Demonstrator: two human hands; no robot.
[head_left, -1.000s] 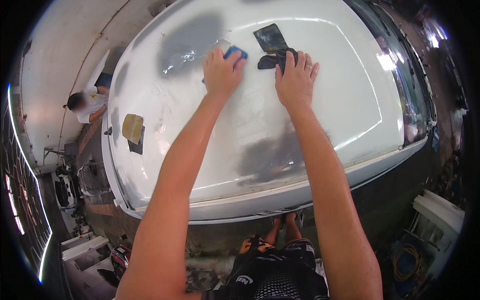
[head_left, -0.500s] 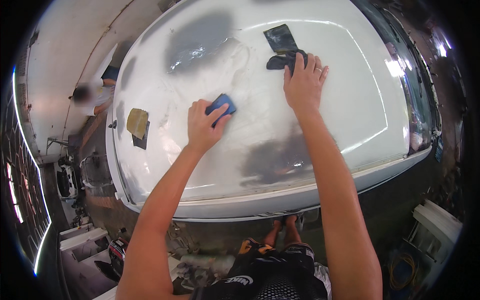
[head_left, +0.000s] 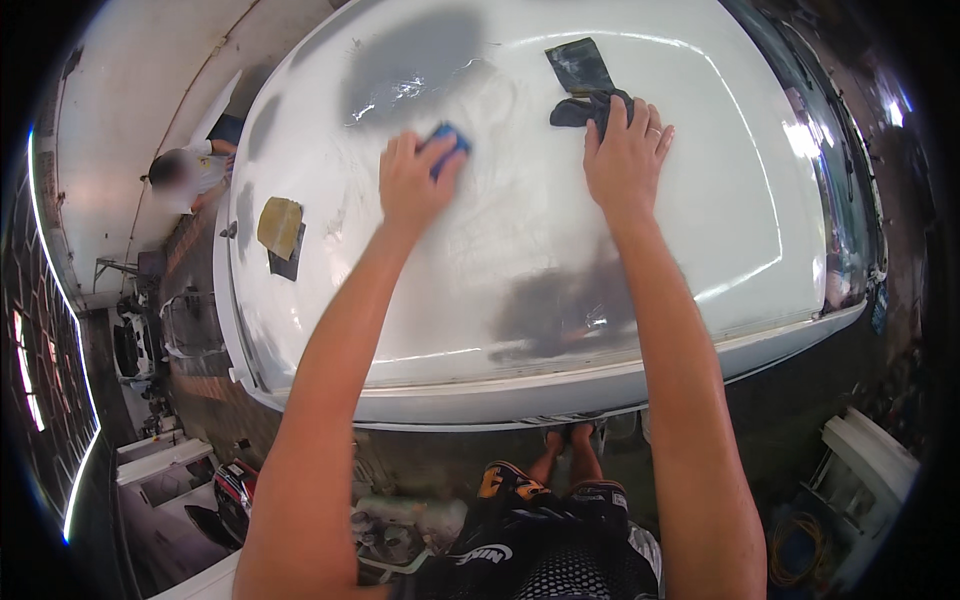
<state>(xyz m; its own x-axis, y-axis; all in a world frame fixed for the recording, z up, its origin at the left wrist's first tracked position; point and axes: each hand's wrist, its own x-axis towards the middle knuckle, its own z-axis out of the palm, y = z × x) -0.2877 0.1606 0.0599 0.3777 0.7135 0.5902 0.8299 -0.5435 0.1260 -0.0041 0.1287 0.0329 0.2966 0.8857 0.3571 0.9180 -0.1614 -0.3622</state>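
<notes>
My left hand (head_left: 412, 182) is closed around a blue sanding block (head_left: 452, 148), pressed on the wet white car roof (head_left: 520, 215) just below a large grey patch (head_left: 420, 65). Over to the right, my right hand (head_left: 628, 160) lies with its fingers spread, the tips over a dark crumpled cloth (head_left: 578, 108). A square of black sandpaper (head_left: 578, 66) touches the far side of that cloth. Another grey patch (head_left: 565, 310) is on the near part of the roof, partly behind my right forearm.
A tan sandpaper sheet (head_left: 280, 226) overlaps a dark one (head_left: 286, 262) at the roof's left. Beyond the left edge, another person (head_left: 210, 172) reaches to the car. White panels (head_left: 165, 475) lie below left; a coiled yellow hose (head_left: 800, 545) is on the floor at lower right.
My left hand has moved the blue sanding block farther away across the roof, toward the large grey patch. My right hand stays on the dark cloth; the whole view has shifted slightly.
</notes>
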